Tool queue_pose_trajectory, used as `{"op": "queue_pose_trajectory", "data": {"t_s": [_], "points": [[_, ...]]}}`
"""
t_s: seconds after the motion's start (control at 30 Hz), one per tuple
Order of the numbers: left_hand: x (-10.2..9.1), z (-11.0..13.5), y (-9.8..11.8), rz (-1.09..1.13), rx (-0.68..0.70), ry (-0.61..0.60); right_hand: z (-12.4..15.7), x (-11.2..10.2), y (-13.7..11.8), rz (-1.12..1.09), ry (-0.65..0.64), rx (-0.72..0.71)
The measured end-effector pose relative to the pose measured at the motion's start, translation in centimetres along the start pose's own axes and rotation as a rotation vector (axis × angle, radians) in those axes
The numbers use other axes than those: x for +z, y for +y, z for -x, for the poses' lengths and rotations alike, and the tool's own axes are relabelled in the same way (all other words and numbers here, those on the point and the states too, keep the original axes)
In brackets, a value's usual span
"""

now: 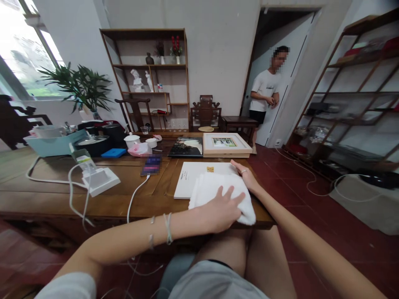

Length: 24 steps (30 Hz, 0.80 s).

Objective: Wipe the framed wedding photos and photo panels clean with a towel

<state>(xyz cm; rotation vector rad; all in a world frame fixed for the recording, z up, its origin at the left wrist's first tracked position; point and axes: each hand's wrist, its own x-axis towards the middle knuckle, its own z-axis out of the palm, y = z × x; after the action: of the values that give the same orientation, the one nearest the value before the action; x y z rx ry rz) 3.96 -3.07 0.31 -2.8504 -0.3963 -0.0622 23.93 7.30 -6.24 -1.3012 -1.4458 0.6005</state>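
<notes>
A folded white towel (pixel 204 189) lies over the lower right part of a flat white book or album (pixel 184 178) on the wooden table. My left hand (pixel 222 209) rests on the towel with its fingers spread, pressing it down. At the right edge of the white book is my right hand (pixel 246 176), fingers stretched out along that edge beside the towel. A small yellow-brown emblem (pixel 210 169) shows on the book's surface just above the towel. Part of the book is hidden under the towel.
Behind the book lie a dark picture panel (pixel 187 147) and a light wooden frame (pixel 227 143). A phone (pixel 151 165) with a white cable, a white power strip (pixel 101 181), a pot (pixel 92 142) and a blue basin (pixel 56 143) stand left. A person (pixel 264 89) stands by the doorway.
</notes>
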Motion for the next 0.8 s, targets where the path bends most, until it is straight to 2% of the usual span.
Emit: {"op": "queue_pose_trajectory", "data": {"t_s": [0.07, 0.17, 0.27, 0.37, 0.43, 0.57, 0.67, 0.8], "points": [[-0.8, 2.3, 0.4, 0.055, 0.057, 0.005, 0.2, 0.1, -0.2, 0.138, -0.065, -0.027], [-1.6, 5.0, -0.9, 0.17, 0.065, 0.067, 0.5, 0.2, -0.4, 0.295, -0.158, -0.108], [-1.9, 5.9, -3.9, 0.233, -0.05, 0.165, 0.7, 0.4, -0.5, 0.369, -0.17, -0.145], [-1.2, 5.2, -8.0, 0.195, -0.205, 0.231, 0.8, 0.5, -0.4, 0.41, -0.148, -0.146], [-0.1, 4.2, -10.5, 0.142, -0.299, 0.176, 0.8, 0.5, -0.4, 0.429, -0.146, -0.145], [2.6, 2.3, -13.6, 0.117, -0.439, -0.069, 0.8, 0.5, -0.5, 0.452, -0.161, -0.151], [3.9, 1.7, -14.1, 0.14, -0.43, -0.111, 0.8, 0.4, -0.6, 0.462, -0.163, -0.151], [3.8, 2.5, -13.2, 0.158, -0.414, -0.14, 0.8, 0.5, -0.5, 0.463, -0.166, -0.153]]}}
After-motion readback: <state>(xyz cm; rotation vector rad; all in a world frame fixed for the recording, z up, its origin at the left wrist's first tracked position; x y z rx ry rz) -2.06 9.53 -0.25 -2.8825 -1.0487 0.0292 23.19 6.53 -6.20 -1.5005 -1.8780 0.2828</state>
